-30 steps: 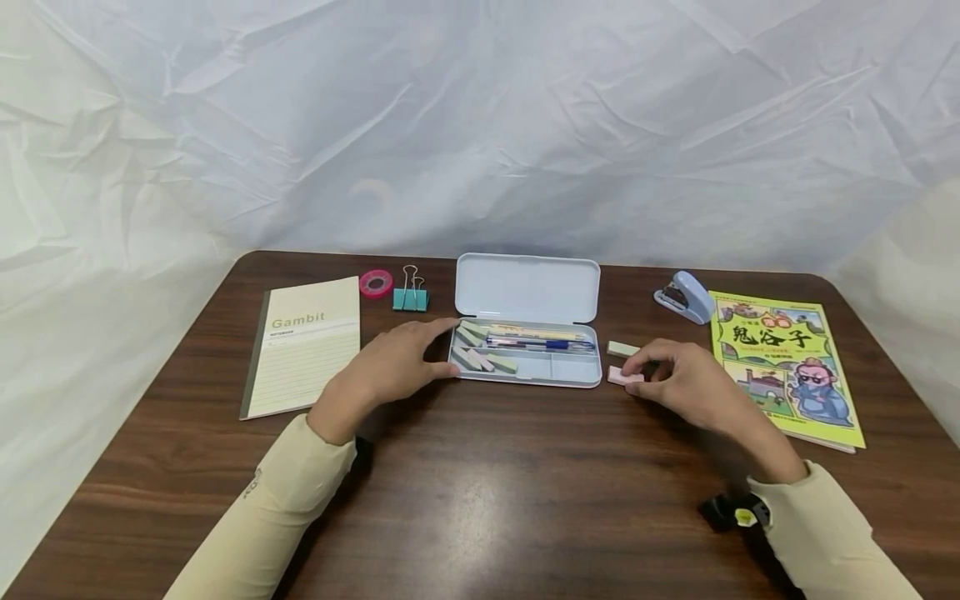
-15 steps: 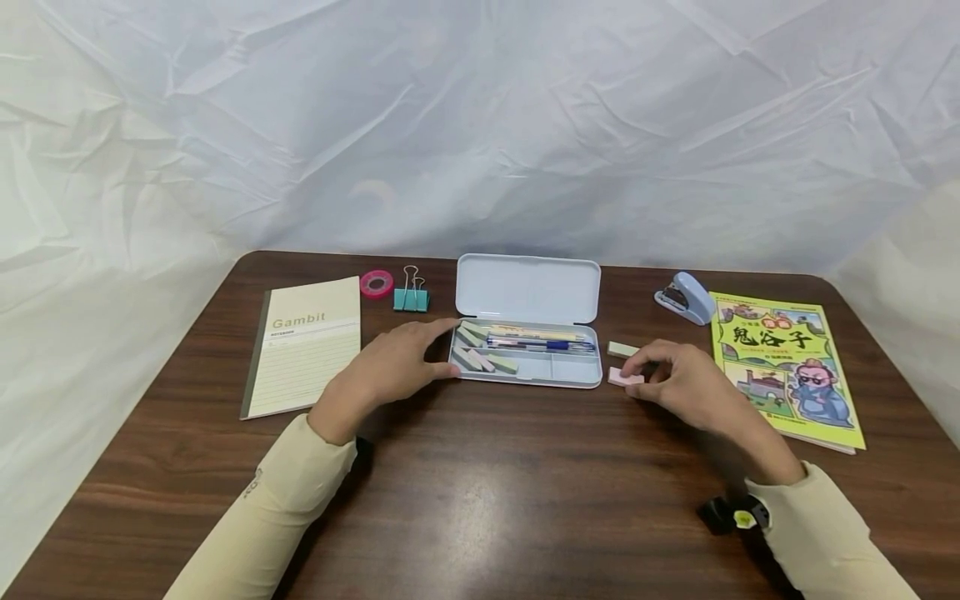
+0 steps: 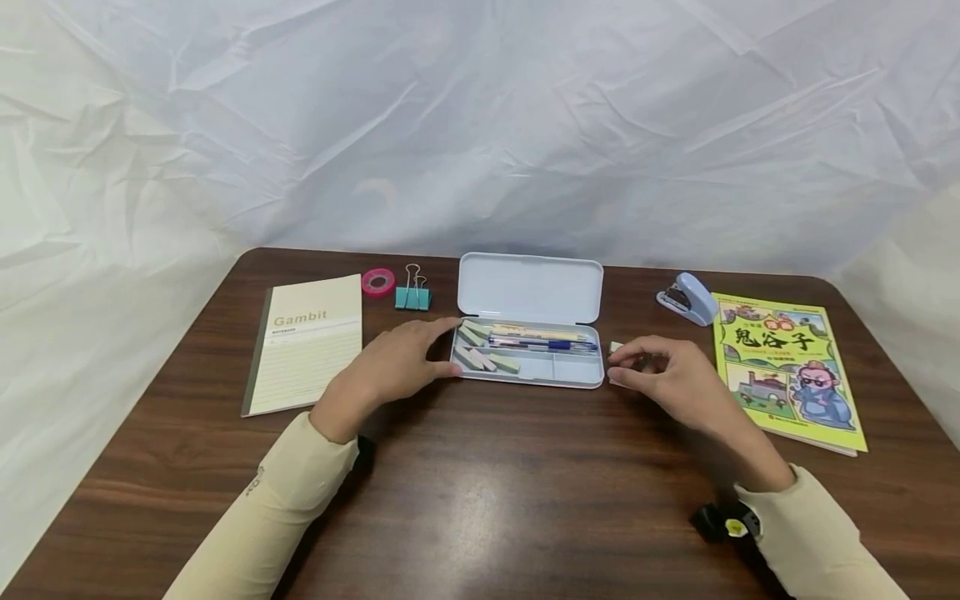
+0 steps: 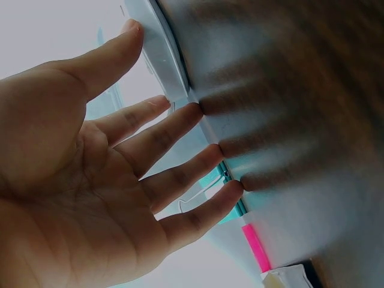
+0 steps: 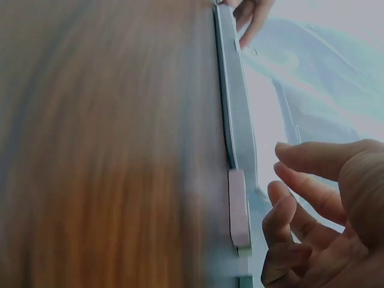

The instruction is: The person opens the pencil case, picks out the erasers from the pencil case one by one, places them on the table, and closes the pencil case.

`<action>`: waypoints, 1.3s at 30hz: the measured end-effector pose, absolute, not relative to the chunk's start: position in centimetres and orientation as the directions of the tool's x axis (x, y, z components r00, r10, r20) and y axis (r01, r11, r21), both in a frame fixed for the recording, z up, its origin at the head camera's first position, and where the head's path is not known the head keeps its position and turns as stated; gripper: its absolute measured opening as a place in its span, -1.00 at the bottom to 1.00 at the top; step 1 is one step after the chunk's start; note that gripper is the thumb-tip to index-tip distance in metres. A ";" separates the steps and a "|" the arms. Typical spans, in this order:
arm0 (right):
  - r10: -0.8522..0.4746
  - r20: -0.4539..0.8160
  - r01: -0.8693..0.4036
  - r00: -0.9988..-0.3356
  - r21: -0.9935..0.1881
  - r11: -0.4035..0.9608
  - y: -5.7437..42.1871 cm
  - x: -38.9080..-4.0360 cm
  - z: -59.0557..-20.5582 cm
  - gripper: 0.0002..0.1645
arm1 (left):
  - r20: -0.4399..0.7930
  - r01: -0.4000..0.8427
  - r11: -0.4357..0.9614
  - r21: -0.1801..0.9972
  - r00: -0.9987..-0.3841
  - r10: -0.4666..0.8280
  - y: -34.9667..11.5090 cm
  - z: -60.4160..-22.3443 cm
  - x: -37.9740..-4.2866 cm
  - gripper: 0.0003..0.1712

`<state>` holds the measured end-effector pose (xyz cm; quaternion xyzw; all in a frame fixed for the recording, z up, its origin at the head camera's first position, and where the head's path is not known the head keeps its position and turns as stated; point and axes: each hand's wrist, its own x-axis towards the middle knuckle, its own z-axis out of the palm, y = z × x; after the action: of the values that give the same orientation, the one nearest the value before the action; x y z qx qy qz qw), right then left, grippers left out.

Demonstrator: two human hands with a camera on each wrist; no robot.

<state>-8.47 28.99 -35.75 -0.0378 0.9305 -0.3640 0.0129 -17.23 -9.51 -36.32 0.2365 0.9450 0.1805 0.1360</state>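
Note:
A pale blue pencil case (image 3: pixel 538 368) lies with its lid raised, holding pens (image 3: pixel 551 343) and several green and pink eraser-like blocks (image 3: pixel 504 363). My left hand (image 3: pixel 393 360) rests at its left end, thumb and index finger near the corners. In the left wrist view its fingers (image 4: pixel 174 180) are spread and straight, holding nothing. My right hand (image 3: pixel 671 379) hovers just right of the case, fingers loosely bent. Beneath it, a pink block (image 5: pixel 239 210) lies on the table, apart from the fingers. A green block (image 3: pixel 615 346) is mostly hidden by that hand.
A notebook (image 3: pixel 311 346) lies at the left, with a pink tape roll (image 3: pixel 378 282) and a teal binder clip (image 3: pixel 412 298) behind. On the right are a light blue stapler (image 3: pixel 690 298) and a yellow comic book (image 3: pixel 787 367). White sheeting (image 3: pixel 480 150) hangs behind the table.
My right hand has shifted slightly left, its fingertips coming off the pink block and covering more of both blocks. The left hand keeps its place at the case.

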 end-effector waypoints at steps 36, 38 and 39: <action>-0.182 -0.008 -0.132 -0.983 -0.653 0.745 20.3 -10.5 -35.6 -0.71 | -0.173 0.389 0.826 0.408 -0.856 0.488 -9.8 -38.0 -18.2 0.00; -0.182 -0.004 -0.136 -0.983 -0.651 0.747 19.9 -10.6 -35.7 -0.72 | -0.170 0.392 0.825 0.407 -0.855 0.490 -9.9 -38.1 -18.2 0.01; -0.184 -0.003 -0.138 -0.983 -0.651 0.746 19.7 -10.7 -35.7 -0.72 | -0.177 0.390 0.826 0.407 -0.854 0.489 -9.8 -37.8 -18.1 0.00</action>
<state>-10.71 19.70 -35.69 -0.0864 0.9339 -0.3455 0.0333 -18.08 -9.77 -37.77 0.2324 0.9456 0.1812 0.1379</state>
